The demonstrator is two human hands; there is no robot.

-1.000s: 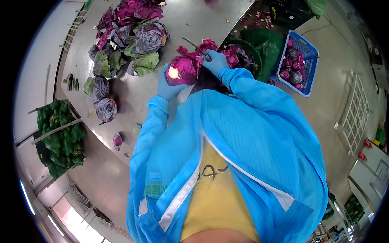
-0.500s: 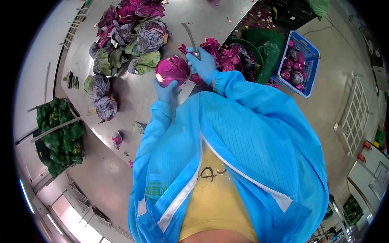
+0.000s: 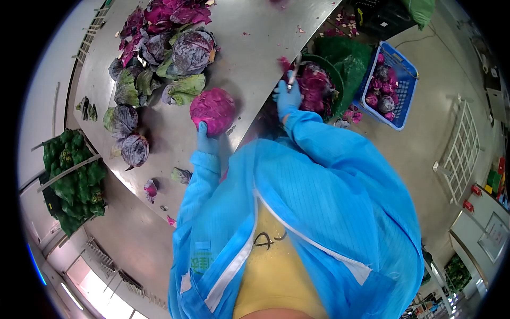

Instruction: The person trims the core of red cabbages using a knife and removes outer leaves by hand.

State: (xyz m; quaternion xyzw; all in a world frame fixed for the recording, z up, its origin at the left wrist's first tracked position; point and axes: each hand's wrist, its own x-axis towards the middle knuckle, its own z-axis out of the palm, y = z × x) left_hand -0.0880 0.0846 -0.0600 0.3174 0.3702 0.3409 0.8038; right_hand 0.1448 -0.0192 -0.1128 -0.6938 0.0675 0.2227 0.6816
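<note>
A peeled red cabbage (image 3: 213, 110) sits on the metal table near its edge. My left hand (image 3: 206, 140), in a blue glove, grips its near side, with most fingers hidden beneath it. In my right hand (image 3: 288, 99), also gloved, is a knife (image 3: 294, 73) with its blade pointing away from me. That hand is beyond the table's edge, beside a green bin (image 3: 336, 74) of loose purple cabbage leaves (image 3: 314, 91).
Untrimmed cabbages (image 3: 193, 51) and leaves pile up on the left of the metal table (image 3: 249, 58). A blue basket (image 3: 406, 85) of cabbages stands on the floor at right, near a black crate (image 3: 382, 20). Green net sacks (image 3: 75, 178) are stacked at far left.
My right hand has moved right with the knife, from beside the cabbage to the bin. Loose leaves at the table's edge have gone over it. The cabbage has turned in my left hand.
</note>
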